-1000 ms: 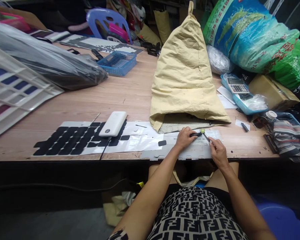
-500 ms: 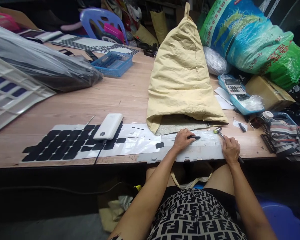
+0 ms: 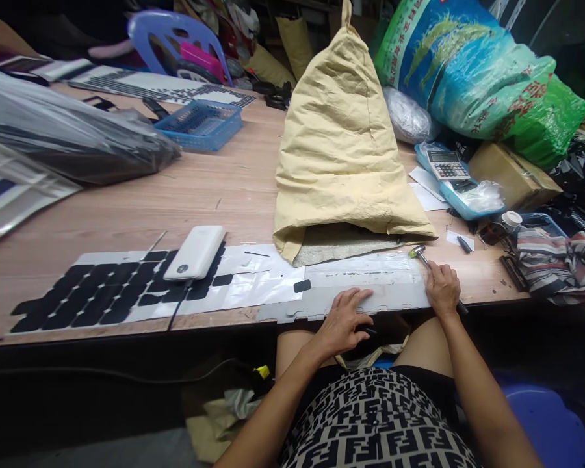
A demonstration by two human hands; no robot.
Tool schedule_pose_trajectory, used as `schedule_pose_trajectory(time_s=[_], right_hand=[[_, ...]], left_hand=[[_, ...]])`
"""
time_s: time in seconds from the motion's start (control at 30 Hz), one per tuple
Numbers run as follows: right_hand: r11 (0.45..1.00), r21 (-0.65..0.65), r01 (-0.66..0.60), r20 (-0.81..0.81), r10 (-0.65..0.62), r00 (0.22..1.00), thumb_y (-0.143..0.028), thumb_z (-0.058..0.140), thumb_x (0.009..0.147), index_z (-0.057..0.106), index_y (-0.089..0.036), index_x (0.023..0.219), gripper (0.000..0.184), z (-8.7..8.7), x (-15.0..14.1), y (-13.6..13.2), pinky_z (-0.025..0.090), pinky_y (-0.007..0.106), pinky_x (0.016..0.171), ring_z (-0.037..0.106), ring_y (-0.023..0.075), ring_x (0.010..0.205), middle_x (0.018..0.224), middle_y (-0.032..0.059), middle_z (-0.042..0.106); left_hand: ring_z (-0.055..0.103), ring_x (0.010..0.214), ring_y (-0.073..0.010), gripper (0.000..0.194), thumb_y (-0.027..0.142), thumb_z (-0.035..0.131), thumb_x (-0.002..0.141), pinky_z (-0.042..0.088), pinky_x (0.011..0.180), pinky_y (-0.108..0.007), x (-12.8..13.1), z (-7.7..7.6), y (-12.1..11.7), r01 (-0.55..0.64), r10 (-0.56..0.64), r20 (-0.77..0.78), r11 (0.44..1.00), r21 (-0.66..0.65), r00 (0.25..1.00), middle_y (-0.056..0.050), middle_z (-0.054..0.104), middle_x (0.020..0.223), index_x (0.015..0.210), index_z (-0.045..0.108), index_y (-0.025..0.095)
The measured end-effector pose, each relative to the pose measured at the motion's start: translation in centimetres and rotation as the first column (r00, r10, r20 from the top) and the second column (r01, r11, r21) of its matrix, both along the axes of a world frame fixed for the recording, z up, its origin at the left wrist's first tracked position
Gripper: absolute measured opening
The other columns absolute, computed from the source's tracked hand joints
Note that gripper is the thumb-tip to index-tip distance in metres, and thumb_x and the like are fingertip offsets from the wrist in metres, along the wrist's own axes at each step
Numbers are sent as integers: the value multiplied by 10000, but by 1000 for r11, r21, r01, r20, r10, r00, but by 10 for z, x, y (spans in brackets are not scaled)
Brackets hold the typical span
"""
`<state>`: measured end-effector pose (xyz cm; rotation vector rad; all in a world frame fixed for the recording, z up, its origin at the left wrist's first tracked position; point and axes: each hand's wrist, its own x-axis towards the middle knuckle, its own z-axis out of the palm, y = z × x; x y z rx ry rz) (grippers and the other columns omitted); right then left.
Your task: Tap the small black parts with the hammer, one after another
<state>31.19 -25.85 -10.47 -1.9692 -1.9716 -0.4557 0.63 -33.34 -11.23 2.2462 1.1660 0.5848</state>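
The hammer head point(image 3: 417, 251) looks like glossy metal.

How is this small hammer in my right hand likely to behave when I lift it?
The hammer should stay stiff, as its shaft looks straight. It is probably head-heavy, with a shiny, metallic-looking head on a slim shaft, and may tip toward that end if the right hand loosens.

The head-worn camera looks forward and down from above and behind the hands point(image 3: 442, 286). They sit at middle range, the forearms point(image 3: 285, 396) nearer, most of the desk point(image 3: 241, 185) beyond.
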Motion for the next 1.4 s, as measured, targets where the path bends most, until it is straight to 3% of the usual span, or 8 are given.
schedule_pose_trajectory(time_s=[0.13, 0.27, 0.47, 0.6, 0.73, 1.03, 1.27, 1.4], right_hand=[[1000, 8, 8, 9, -8, 1000, -243, 498, 976, 678, -240, 1273, 348, 0, -1, 0, 297, 329, 741, 446, 217, 850, 940, 72, 599], [1000, 12, 10, 17, -10, 1000, -245, 496, 981, 681, -242, 1269, 343, -1, -2, -1, 296, 329, 743, 449, 219, 864, 940, 71, 599], [1000, 4, 9, -10, -9, 1000, -245, 507, 979, 682, -240, 1256, 328, -3, -1, -1, 306, 337, 748, 444, 215, 862, 943, 66, 605], [1000, -19, 19, -32, -20, 999, -240, 502, 977, 683, -223, 1248, 326, -3, -1, -2, 328, 341, 755, 453, 220, 881, 966, 79, 606], [1000, -26, 13, -53, -15, 998, -250, 483, 982, 676, -210, 1256, 337, -3, -1, -3, 340, 350, 758, 457, 227, 881, 987, 89, 615], [1000, -7, 11, -64, -12, 998, -272, 490, 972, 687, -212, 1233, 333, -4, 1, 0, 339, 342, 760, 462, 227, 868, 981, 89, 619], [998, -4, -58, -235, 56, 970, -263, 460, 989, 700, -196, 1231, 347, 8, -9, -4, 425, 331, 806, 550, 231, 918, 956, 94, 646], [963, 6, -269, -486, 238, 841, -310, 420, 1026, 661, -205, 1307, 385, 17, -40, -16, 503, 338, 907, 630, 222, 1018, 1082, 107, 686]], left_hand=[[466, 1335, -352, 220, 316, 857, 738, 387, 1117, -538, 12, 8, 15, -92, 87, 115, 995, 39, 990, -71, 599, 1406, 944, 793, 272], [620, 1041, -248, 176, 296, 716, 872, 489, 975, -416, 47, 20, 75, -304, 296, 196, 953, 13, 935, -70, 720, 1038, 1025, 759, 220], [619, 1093, -286, 301, 400, 637, 921, 499, 891, -362, 115, 32, 176, -533, 533, -9, 843, -75, 846, -122, 704, 1103, 1097, 739, 178], [624, 1109, -324, 296, 409, 627, 919, 472, 909, -410, 138, 30, 207, -577, 560, -157, 809, -107, 814, -156, 698, 1153, 1060, 746, 177], [604, 1091, -317, 247, 343, 639, 905, 449, 902, -419, 122, 26, 202, -512, 499, -139, 854, -90, 856, -136, 707, 1140, 1064, 756, 195], [537, 999, -254, 177, 316, 751, 842, 425, 905, -387, 26, 0, 129, -314, 315, 24, 948, -52, 949, -42, 694, 966, 1005, 777, 250], [525, 1023, -249, 189, 329, 770, 843, 414, 938, -394, 22, -9, 128, -331, 337, 84, 940, -82, 938, -33, 690, 966, 1019, 788, 259], [523, 1036, -257, 201, 350, 761, 857, 408, 941, -409, 22, -8, 128, -325, 330, 83, 943, -70, 940, -35, 696, 972, 1040, 794, 272]])
